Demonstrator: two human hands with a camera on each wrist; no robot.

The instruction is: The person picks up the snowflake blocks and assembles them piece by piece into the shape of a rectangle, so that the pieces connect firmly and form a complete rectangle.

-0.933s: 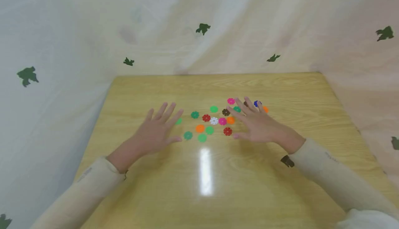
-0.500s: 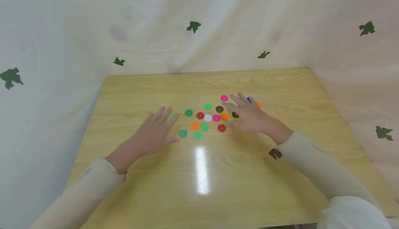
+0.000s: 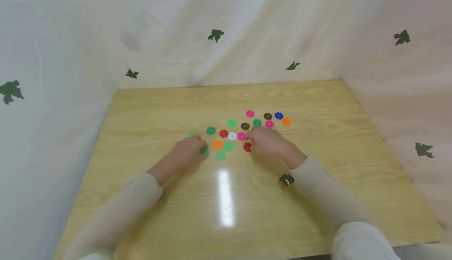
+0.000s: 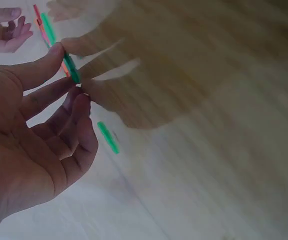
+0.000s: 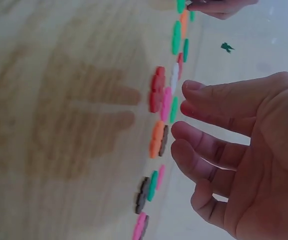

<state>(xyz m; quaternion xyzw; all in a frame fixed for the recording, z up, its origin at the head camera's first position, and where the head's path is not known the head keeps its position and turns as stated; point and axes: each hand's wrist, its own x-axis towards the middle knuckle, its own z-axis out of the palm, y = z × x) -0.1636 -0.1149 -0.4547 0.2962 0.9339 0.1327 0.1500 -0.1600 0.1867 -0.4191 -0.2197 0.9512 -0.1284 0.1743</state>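
Flat, notched plastic discs in several colours lie scattered across the wooden table (image 3: 155, 110). My left hand (image 3: 187, 152) is at the near left of them, fingers bent. In the left wrist view that hand (image 4: 39, 125) has thumb and fingertips at opposite edges of a dark green disc (image 4: 71, 67), pinching it low at the table. My right hand (image 3: 270, 144) hovers at a red disc (image 3: 247, 147) and a pink disc (image 3: 241, 136), partly covering the red one. In the right wrist view the right hand's (image 5: 228, 145) fingers are loosely bent, apart from the thumb, holding nothing.
A light green disc (image 3: 220, 155), an orange disc (image 3: 217, 145) and a white disc (image 3: 232, 136) lie between the hands. A blue disc (image 3: 279, 116) sits far right. A pale cloth (image 3: 169, 36) with dark green bird shapes hangs behind the table.
Both hands had spread fingers above the discs. They have since lowered and bent their fingers, the left moving right to the dark green disc, the right moving left towards the red one.
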